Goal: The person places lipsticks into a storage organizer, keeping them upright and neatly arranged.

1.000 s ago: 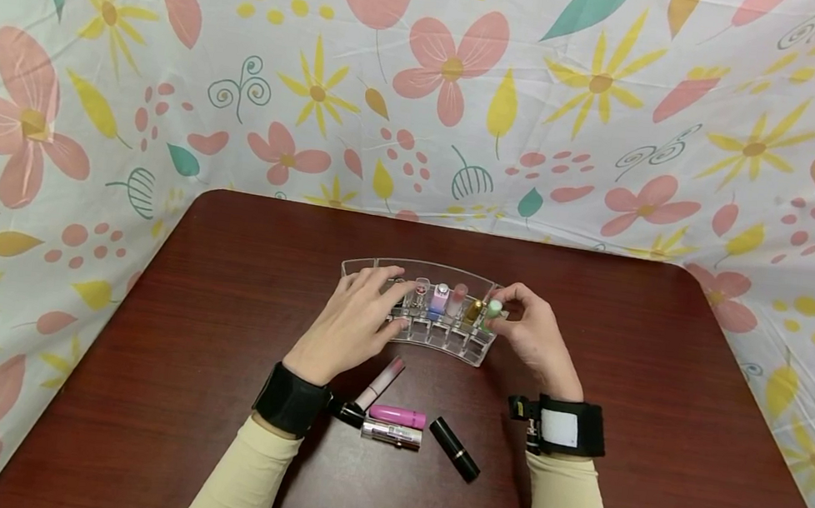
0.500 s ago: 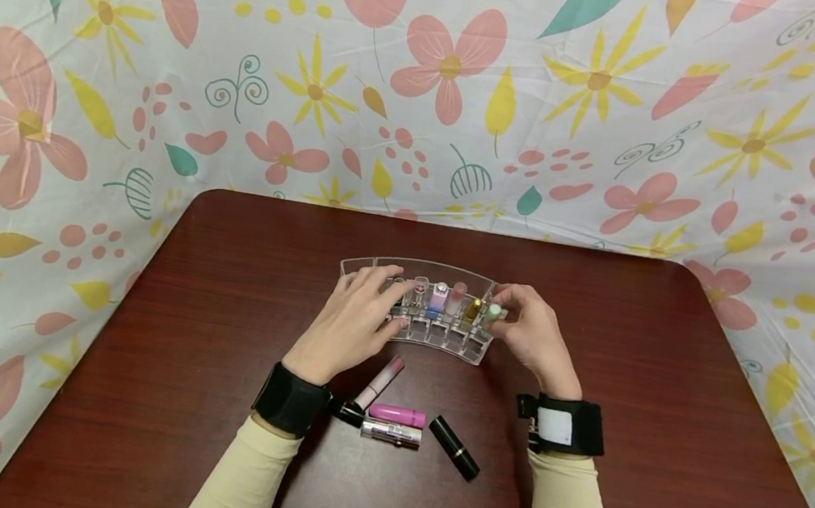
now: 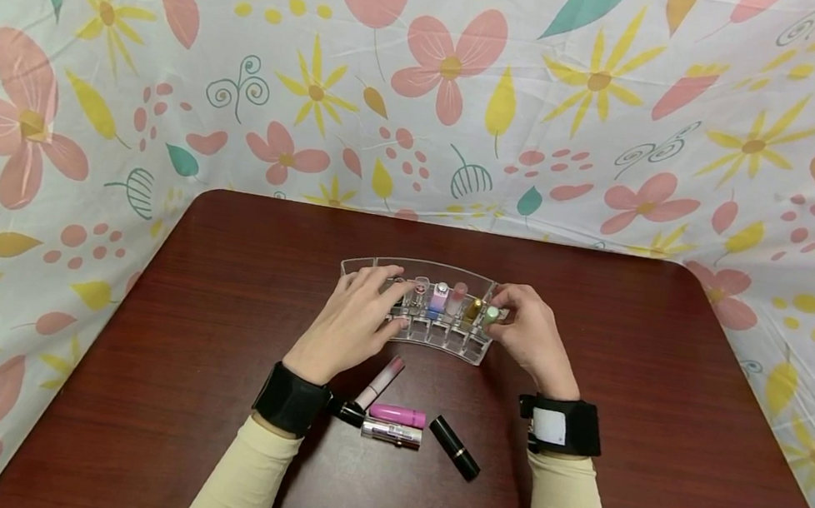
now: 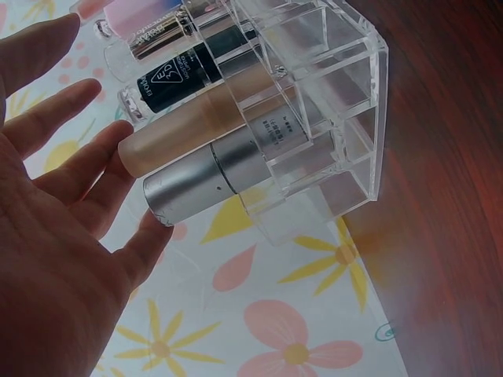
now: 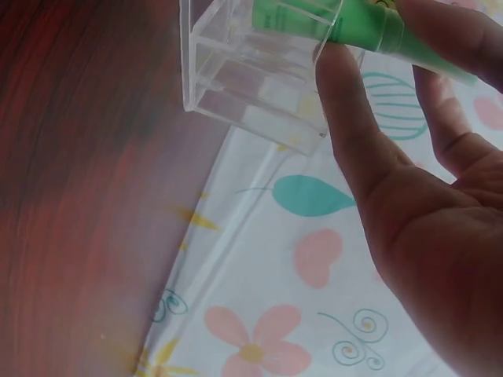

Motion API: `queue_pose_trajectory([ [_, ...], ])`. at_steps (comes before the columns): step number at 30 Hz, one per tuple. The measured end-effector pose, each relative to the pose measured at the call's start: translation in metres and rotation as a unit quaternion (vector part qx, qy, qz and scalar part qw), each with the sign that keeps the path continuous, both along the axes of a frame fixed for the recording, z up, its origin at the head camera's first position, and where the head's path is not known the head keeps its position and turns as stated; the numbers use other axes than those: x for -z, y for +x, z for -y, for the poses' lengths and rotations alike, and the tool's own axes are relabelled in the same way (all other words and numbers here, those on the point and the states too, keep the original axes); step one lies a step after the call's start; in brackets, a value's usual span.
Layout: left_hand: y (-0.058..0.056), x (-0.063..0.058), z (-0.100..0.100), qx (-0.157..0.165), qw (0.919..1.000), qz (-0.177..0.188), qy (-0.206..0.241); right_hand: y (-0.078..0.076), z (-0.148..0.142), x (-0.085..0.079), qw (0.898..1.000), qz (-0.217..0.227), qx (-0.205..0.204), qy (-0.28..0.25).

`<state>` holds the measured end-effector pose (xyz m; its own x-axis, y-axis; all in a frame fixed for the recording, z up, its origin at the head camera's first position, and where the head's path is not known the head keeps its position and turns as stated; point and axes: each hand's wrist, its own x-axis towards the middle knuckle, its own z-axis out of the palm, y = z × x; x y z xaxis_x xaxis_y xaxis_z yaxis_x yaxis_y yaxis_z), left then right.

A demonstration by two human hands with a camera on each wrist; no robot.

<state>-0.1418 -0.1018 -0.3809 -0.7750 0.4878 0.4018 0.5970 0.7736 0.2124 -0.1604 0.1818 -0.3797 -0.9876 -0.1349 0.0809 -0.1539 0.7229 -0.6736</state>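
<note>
A clear, curved, tiered lipstick organizer (image 3: 436,337) stands on the table with a row of lip colours in its back tier. My left hand (image 3: 351,315) spreads over its left side, fingers apart. In the left wrist view its fingertips are at the caps of a silver tube (image 4: 192,188) and a beige tube (image 4: 181,133); a dark green lipstick (image 4: 177,82) is beside them. At the right end my right hand (image 3: 537,336) pinches a green tube (image 5: 361,27) with a pale cap, whose lower part sits inside a compartment. The front slots on the right hold nothing.
In front of the organizer lie a pink tube (image 3: 397,415), a silver tube (image 3: 390,433), a black lipstick (image 3: 455,449) and a lip gloss (image 3: 379,383) with a black end near the left wrist. A flowered cloth (image 3: 422,122) hangs behind the table (image 3: 652,357).
The green tube's cap has shifted slightly down and toward the person, with the right hand's thumb and finger at it. The left hand has stayed in place.
</note>
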Motion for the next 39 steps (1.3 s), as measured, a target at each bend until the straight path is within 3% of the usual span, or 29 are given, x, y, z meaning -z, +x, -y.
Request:
queue_pose_trajectory([
  [6,0.000,0.000,0.000,-0.001,1.0000,0.003,-0.001,0.002,-0.001,-0.002,1.000,-0.017,0.007,0.024],
  [21,0.000,0.001,0.000,-0.003,1.0000,0.001,-0.005,0.000,-0.008,0.001,1.000,0.015,0.008,0.006],
  [39,0.001,0.000,0.000,-0.004,1.0000,0.006,-0.006,-0.001,-0.011,0.001,1.000,0.014,0.000,0.010],
])
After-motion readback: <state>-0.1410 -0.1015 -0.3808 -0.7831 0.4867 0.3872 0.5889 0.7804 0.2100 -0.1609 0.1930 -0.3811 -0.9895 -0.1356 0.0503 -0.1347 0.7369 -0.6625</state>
